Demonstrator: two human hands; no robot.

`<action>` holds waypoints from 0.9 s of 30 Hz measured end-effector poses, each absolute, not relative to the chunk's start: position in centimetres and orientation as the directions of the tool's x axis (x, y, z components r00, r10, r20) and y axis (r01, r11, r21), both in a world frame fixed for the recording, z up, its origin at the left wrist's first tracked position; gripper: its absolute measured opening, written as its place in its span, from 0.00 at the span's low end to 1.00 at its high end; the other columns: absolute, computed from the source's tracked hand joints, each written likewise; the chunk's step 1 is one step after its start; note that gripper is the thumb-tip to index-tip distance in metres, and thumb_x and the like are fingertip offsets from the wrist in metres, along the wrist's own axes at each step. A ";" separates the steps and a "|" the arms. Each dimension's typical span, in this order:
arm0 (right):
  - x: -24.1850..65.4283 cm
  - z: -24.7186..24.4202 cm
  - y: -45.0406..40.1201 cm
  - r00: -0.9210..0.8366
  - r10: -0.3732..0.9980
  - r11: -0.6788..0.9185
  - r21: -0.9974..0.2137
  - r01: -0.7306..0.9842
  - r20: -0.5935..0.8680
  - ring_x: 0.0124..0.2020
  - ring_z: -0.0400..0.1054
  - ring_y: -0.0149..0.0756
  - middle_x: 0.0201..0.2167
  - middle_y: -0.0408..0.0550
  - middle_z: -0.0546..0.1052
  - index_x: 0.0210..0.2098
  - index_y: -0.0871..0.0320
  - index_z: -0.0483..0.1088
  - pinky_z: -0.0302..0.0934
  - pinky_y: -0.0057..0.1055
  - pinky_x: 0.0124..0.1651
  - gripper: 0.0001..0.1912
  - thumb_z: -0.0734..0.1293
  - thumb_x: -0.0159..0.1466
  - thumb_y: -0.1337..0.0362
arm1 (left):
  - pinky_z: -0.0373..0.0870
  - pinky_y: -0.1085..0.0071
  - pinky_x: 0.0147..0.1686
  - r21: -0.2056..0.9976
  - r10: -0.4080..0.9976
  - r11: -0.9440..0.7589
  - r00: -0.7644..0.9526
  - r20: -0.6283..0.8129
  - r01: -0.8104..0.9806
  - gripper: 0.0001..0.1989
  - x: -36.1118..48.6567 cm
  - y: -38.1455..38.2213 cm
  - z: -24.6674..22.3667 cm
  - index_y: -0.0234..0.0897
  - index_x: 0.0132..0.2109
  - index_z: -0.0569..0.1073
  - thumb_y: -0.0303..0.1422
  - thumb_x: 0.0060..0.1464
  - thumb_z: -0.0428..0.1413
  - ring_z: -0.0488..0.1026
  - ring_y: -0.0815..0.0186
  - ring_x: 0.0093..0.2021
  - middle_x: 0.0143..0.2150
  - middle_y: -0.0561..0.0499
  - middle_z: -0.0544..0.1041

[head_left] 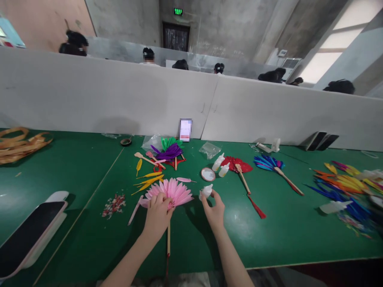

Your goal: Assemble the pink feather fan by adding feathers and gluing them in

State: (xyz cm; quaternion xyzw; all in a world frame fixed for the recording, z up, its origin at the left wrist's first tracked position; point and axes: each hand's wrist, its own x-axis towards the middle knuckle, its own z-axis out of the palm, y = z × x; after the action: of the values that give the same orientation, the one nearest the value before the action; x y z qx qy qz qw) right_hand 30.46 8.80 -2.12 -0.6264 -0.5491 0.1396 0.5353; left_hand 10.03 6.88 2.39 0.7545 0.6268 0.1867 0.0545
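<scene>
A pink feather fan [179, 193] with a wooden handle [168, 241] lies on the green table [191, 255]. My left hand [158, 209] is closed on the base of its feathers. To the right, my right hand [214, 209] pinches a small white glue bottle [206, 191] between thumb and fingers. A loose pink feather [184, 179] lies just beyond the fan, and yellow feathers [149, 182] are at its upper left. Behind the held bottle is a round white dish [208, 174].
Two more glue bottles [218, 162] stand near a red fan [239, 164]. A blue fan [270, 162] and bright feathers [344, 183] lie at the right. A phone [186, 130] leans on the white partition [149, 99]. Red and white scraps [114, 205] lie left.
</scene>
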 end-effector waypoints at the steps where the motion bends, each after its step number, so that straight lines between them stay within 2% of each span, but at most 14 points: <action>1: 30.5 -2.1 8.8 0.364 0.836 0.174 -0.827 0.535 0.411 0.38 0.70 0.43 0.36 0.55 0.77 0.40 0.62 0.70 0.63 0.38 0.44 0.19 0.66 0.58 0.52 | 0.62 0.63 0.40 0.321 0.967 -0.203 0.139 0.212 0.925 0.07 10.1 6.8 2.4 0.37 0.38 0.75 0.28 0.52 0.54 0.63 0.59 0.39 0.36 0.48 0.68; 8: 30.6 -2.0 8.7 0.363 0.846 0.159 -0.836 0.526 0.389 0.37 0.70 0.42 0.35 0.54 0.77 0.39 0.61 0.71 0.63 0.38 0.43 0.20 0.66 0.57 0.51 | 0.63 0.62 0.39 0.338 0.962 -0.208 0.129 0.242 0.918 0.08 10.1 6.9 2.1 0.37 0.37 0.74 0.28 0.55 0.50 0.64 0.59 0.38 0.35 0.48 0.68; 16: 30.7 -2.1 8.6 0.363 0.853 0.147 -0.840 0.522 0.375 0.37 0.70 0.42 0.35 0.55 0.76 0.39 0.62 0.70 0.63 0.38 0.43 0.20 0.66 0.57 0.51 | 0.63 0.62 0.40 0.382 0.970 -0.193 0.116 0.215 0.904 0.07 10.1 6.8 2.1 0.37 0.34 0.74 0.27 0.54 0.50 0.64 0.59 0.38 0.34 0.48 0.68; 22: 30.9 -2.3 8.6 0.367 0.856 0.137 -0.843 0.520 0.365 0.38 0.70 0.43 0.36 0.54 0.77 0.40 0.61 0.70 0.63 0.38 0.43 0.20 0.66 0.57 0.51 | 0.62 0.61 0.41 0.368 0.970 -0.175 0.095 0.224 0.913 0.08 10.0 6.7 2.0 0.38 0.40 0.74 0.29 0.54 0.51 0.64 0.58 0.40 0.36 0.48 0.68; 27: 30.9 -2.3 8.6 0.377 0.856 0.126 -0.850 0.512 0.354 0.39 0.70 0.43 0.37 0.55 0.77 0.40 0.62 0.70 0.63 0.38 0.43 0.20 0.66 0.57 0.51 | 0.62 0.63 0.39 0.370 0.972 -0.187 0.118 0.202 0.910 0.07 10.1 6.8 2.0 0.38 0.36 0.74 0.27 0.54 0.51 0.64 0.59 0.38 0.34 0.48 0.68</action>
State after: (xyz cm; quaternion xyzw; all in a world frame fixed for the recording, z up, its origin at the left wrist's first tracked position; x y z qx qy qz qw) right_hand 30.91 8.64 -2.31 -0.6407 -0.5337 0.1629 0.5273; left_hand 10.10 6.77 1.97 0.7436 0.6327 0.2016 0.0775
